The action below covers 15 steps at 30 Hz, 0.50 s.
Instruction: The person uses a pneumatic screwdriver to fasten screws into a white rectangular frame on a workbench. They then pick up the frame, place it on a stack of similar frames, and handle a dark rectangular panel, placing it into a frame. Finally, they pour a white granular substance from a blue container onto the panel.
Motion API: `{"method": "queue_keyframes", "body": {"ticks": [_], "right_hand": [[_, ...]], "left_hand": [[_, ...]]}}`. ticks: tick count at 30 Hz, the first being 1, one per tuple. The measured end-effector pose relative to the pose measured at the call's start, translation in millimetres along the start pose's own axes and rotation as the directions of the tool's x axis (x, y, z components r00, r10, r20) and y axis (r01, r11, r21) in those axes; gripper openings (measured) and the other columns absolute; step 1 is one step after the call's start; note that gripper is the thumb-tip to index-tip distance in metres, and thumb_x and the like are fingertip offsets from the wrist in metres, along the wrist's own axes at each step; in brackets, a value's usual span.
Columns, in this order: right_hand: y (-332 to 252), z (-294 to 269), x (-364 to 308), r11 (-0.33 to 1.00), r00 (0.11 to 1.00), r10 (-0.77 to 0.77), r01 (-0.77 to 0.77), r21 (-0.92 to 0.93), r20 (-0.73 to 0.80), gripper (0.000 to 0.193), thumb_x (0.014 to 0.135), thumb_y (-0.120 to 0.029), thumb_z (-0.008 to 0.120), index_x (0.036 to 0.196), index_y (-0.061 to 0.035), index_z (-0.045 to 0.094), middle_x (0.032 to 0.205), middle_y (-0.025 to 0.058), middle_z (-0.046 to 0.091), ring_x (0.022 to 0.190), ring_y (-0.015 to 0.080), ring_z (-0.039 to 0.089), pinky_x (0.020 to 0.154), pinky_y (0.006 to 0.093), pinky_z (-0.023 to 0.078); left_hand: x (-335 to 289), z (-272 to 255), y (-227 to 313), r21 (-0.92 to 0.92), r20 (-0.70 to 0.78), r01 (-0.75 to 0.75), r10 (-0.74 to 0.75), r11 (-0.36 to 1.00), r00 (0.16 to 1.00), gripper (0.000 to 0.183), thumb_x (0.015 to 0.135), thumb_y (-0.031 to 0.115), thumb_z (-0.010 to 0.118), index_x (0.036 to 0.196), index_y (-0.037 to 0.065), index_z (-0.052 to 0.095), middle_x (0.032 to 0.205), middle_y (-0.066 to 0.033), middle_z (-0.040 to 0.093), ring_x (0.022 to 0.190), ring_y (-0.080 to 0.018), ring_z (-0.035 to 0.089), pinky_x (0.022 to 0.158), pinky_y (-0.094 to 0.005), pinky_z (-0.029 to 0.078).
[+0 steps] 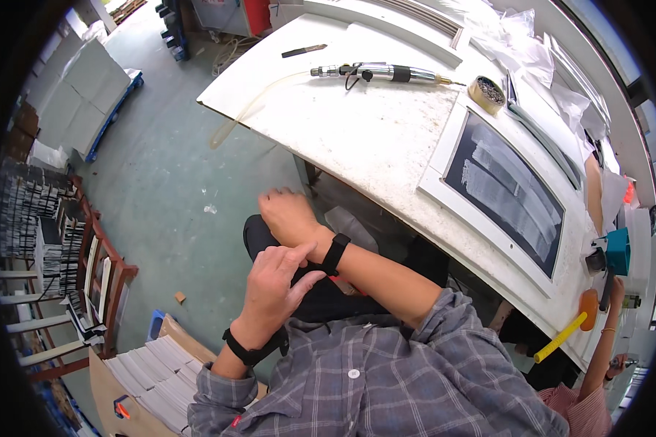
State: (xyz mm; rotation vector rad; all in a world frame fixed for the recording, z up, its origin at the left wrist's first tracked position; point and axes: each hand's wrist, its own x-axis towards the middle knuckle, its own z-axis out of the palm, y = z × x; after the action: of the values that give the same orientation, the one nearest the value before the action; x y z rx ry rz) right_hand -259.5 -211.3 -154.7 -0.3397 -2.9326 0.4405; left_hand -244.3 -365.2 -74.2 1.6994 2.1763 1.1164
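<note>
My left hand (pixel 275 282) reaches across to my right wrist, its index finger touching the skin beside a black wristband (pixel 335 253). The thumb stands apart from the fingers, and nothing is held. Over my dark-trousered knee, my right hand (pixel 290 217) lies back up with fingers loosely bent and no object visible in it. Another black band (pixel 251 349) circles my left wrist. To the right, a white-framed panel (pixel 430 182) with a dark, white-smeared pane lies on the white worktable (pixel 357 124). Farther back on the table rests a silver air-powered hand tool (pixel 386 73).
A round tub of small dark pieces (pixel 486 95) and a dark slim tool (pixel 304 51) lie on the table. At right are a yellow-handled mallet (pixel 561 336) and a co-worker's arm (pixel 605 339). A box of white stacked pieces (pixel 149 375) and a loaded red rack (pixel 109 269) stand left.
</note>
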Motion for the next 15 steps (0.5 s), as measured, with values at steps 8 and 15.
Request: {"method": "queue_keyframes", "body": {"ticks": [8,15], "right_hand": [[-45,0,-19,0.986,0.98,-0.1,0.12,-0.115,0.172,0.015,0.09,-0.03,0.065,0.091,-0.015,0.065,0.097,0.0073,0.061,0.106,0.0266,0.055,0.087,0.0405,0.042],[-90,-26,-22,0.939,0.907,-0.321,0.343,-0.037,0.271,0.016,0.089,-0.029,0.065,0.093,-0.0141,0.066,0.098,0.0077,0.062,0.105,0.0267,0.056,0.086,0.0407,0.043]], "left_hand": [[33,-22,-9,-0.055,0.081,-0.141,0.145,0.989,0.986,0.039,0.081,0.013,0.081,0.119,0.012,0.072,0.11,-0.0057,0.069,0.099,-0.029,0.06,0.09,-0.0426,0.044],[3,-5,-26,0.182,0.003,0.142,-0.145,0.973,0.989,0.017,0.074,0.036,0.076,0.08,0.02,0.078,0.075,-0.0073,0.067,0.076,-0.0297,0.057,0.064,-0.0444,0.03]]}}
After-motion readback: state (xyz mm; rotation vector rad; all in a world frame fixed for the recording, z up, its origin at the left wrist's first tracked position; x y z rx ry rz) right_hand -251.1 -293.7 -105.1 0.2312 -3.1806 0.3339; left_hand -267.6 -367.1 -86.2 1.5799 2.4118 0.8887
